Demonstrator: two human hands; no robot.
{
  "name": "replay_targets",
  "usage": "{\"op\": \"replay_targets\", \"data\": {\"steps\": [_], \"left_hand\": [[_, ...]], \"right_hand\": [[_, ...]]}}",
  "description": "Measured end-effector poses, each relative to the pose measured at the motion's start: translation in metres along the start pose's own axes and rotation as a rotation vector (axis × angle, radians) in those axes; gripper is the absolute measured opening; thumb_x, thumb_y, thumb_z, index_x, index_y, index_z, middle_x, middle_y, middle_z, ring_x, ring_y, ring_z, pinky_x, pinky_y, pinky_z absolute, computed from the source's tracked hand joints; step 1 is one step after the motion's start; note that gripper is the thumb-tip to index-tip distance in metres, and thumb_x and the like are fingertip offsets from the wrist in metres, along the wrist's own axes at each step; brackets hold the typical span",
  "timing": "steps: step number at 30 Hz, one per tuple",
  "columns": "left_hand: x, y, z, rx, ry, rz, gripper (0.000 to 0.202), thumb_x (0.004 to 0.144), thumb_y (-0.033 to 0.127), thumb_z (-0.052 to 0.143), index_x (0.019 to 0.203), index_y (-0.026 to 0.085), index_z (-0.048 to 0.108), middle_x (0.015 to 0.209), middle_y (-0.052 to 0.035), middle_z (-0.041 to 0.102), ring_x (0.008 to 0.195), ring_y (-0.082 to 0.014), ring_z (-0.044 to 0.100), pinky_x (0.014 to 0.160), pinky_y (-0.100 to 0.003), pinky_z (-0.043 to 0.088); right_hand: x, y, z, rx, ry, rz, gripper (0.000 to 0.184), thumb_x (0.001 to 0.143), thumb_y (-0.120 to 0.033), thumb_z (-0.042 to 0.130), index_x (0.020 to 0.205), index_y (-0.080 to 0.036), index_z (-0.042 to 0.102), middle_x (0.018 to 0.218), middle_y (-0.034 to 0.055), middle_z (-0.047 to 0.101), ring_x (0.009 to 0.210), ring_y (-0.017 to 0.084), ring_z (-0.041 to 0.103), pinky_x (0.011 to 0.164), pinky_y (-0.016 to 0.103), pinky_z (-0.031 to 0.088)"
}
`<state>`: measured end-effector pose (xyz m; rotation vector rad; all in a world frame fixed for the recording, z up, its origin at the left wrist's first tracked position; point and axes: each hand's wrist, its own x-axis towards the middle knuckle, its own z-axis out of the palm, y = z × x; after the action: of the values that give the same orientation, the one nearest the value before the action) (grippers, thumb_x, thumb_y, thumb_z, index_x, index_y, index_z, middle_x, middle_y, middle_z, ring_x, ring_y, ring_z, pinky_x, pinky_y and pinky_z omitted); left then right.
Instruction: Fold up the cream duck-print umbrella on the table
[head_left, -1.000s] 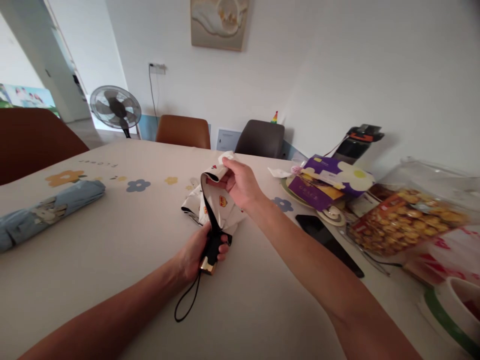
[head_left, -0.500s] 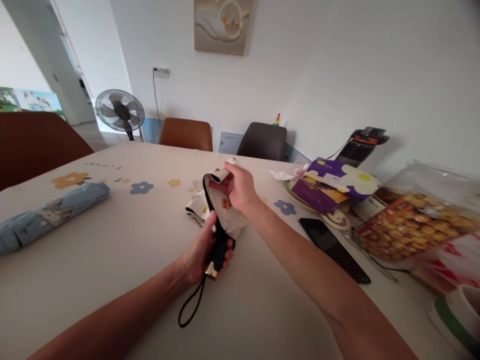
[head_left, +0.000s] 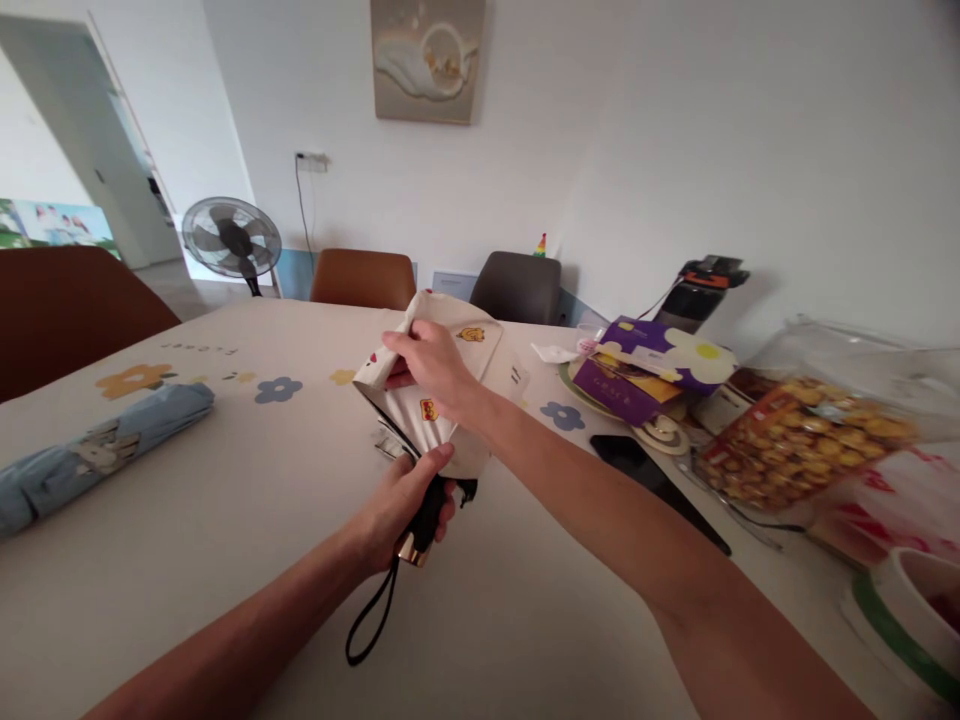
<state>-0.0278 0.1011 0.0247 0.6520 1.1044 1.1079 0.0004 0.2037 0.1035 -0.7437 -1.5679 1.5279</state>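
Observation:
A folding umbrella (head_left: 450, 420) with cream printed fabric and a black inner side lies over the table's middle. Its black handle with a gold end cap (head_left: 418, 530) is gripped by my left hand (head_left: 397, 505), and a black wrist loop (head_left: 370, 625) hangs from it onto the cloth. My right hand (head_left: 431, 365) pinches a panel of the cream fabric and holds it lifted and stretched above the handle.
A rolled light-blue umbrella (head_left: 97, 450) lies at the left on the flower-print tablecloth (head_left: 225, 520). At the right are a black phone (head_left: 652, 480), a purple box (head_left: 637, 365) on a plate, a snack bag (head_left: 802, 445) and a green-rimmed bowl (head_left: 911, 610). Chairs and a fan (head_left: 231, 237) stand beyond.
My right hand has lifted the cream fabric higher and spread it out from the bunched canopy. My left hand stays on the handle, shifted slightly up it.

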Motion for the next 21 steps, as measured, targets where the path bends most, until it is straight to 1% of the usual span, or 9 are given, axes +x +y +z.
{"op": "replay_targets", "data": {"steps": [4, 6, 8, 10, 11, 13, 15, 18, 21], "left_hand": [[0.001, -0.004, -0.002, 0.121, 0.003, 0.051, 0.041, 0.077, 0.054, 0.05, 0.062, 0.016, 0.045, 0.043, 0.0001, 0.048, 0.034, -0.0087, 0.041, 0.035, -0.021, 0.034], [0.002, -0.003, -0.005, 0.074, -0.038, 0.057, 0.039, 0.079, 0.051, 0.05, 0.062, 0.016, 0.045, 0.043, 0.0014, 0.045, 0.034, -0.0076, 0.04, 0.034, -0.019, 0.033], [0.003, 0.002, -0.009, -0.098, -0.162, -0.012, 0.038, 0.082, 0.049, 0.047, 0.062, 0.017, 0.043, 0.043, 0.0043, 0.038, 0.033, -0.0051, 0.034, 0.031, -0.016, 0.029], [0.004, 0.011, -0.014, -0.366, -0.288, -0.064, 0.035, 0.085, 0.044, 0.042, 0.064, 0.017, 0.041, 0.048, 0.0057, 0.035, 0.033, -0.0029, 0.028, 0.029, -0.013, 0.024], [0.005, 0.014, -0.016, -0.49, -0.319, -0.072, 0.032, 0.087, 0.041, 0.04, 0.066, 0.017, 0.04, 0.051, 0.0057, 0.034, 0.034, -0.0024, 0.026, 0.028, -0.012, 0.022], [0.008, 0.017, -0.021, -0.652, -0.289, -0.073, 0.028, 0.09, 0.035, 0.037, 0.069, 0.017, 0.039, 0.056, 0.005, 0.036, 0.036, -0.0018, 0.028, 0.028, -0.011, 0.023], [0.013, 0.014, -0.024, -0.683, -0.202, -0.127, 0.028, 0.092, 0.035, 0.033, 0.072, 0.016, 0.039, 0.059, 0.0042, 0.038, 0.038, -0.0019, 0.031, 0.03, -0.01, 0.028], [0.022, 0.001, -0.023, -0.591, -0.11, -0.201, 0.028, 0.093, 0.036, 0.033, 0.079, 0.014, 0.042, 0.061, 0.0034, 0.04, 0.04, -0.0023, 0.035, 0.031, -0.011, 0.031], [0.024, -0.008, -0.017, -0.451, -0.088, -0.191, 0.024, 0.089, 0.036, 0.043, 0.079, 0.013, 0.044, 0.061, 0.0041, 0.041, 0.039, -0.0023, 0.035, 0.03, -0.013, 0.03]], "right_hand": [[0.004, 0.001, -0.001, 0.007, -0.081, 0.079, 0.014, 0.077, -0.02, 0.054, 0.066, -0.018, 0.046, 0.058, 0.0008, 0.056, 0.051, 0.015, 0.058, 0.05, 0.032, 0.052], [0.003, -0.006, -0.007, 0.068, -0.11, 0.059, 0.014, 0.079, -0.022, 0.053, 0.066, -0.018, 0.049, 0.059, 0.0007, 0.056, 0.051, 0.014, 0.058, 0.051, 0.031, 0.052], [-0.002, -0.019, -0.018, 0.114, 0.006, -0.074, 0.013, 0.079, -0.023, 0.054, 0.067, -0.018, 0.051, 0.06, -0.0008, 0.056, 0.053, 0.012, 0.057, 0.051, 0.027, 0.051], [-0.009, -0.035, -0.036, 0.137, 0.238, -0.289, 0.007, 0.078, -0.023, 0.056, 0.072, -0.019, 0.053, 0.063, -0.0029, 0.056, 0.055, 0.009, 0.057, 0.051, 0.021, 0.048], [-0.014, -0.042, -0.047, 0.165, 0.326, -0.378, 0.004, 0.078, -0.023, 0.056, 0.078, -0.021, 0.053, 0.067, -0.0034, 0.058, 0.057, 0.008, 0.058, 0.051, 0.019, 0.047], [-0.023, -0.052, -0.069, 0.179, 0.418, -0.448, 0.007, 0.08, -0.027, 0.055, 0.081, -0.022, 0.051, 0.069, -0.0034, 0.059, 0.058, 0.008, 0.059, 0.052, 0.02, 0.047], [-0.029, -0.052, -0.089, 0.133, 0.502, -0.478, 0.008, 0.08, -0.027, 0.054, 0.079, -0.021, 0.049, 0.069, -0.0024, 0.059, 0.057, 0.009, 0.059, 0.051, 0.022, 0.047], [-0.034, -0.038, -0.109, 0.054, 0.586, -0.442, 0.008, 0.078, -0.025, 0.054, 0.077, -0.02, 0.047, 0.068, -0.0016, 0.06, 0.054, 0.01, 0.058, 0.048, 0.023, 0.047], [-0.037, -0.019, -0.121, 0.002, 0.602, -0.37, 0.006, 0.075, -0.022, 0.053, 0.077, -0.02, 0.047, 0.068, -0.0009, 0.06, 0.054, 0.011, 0.058, 0.049, 0.025, 0.048]]}}
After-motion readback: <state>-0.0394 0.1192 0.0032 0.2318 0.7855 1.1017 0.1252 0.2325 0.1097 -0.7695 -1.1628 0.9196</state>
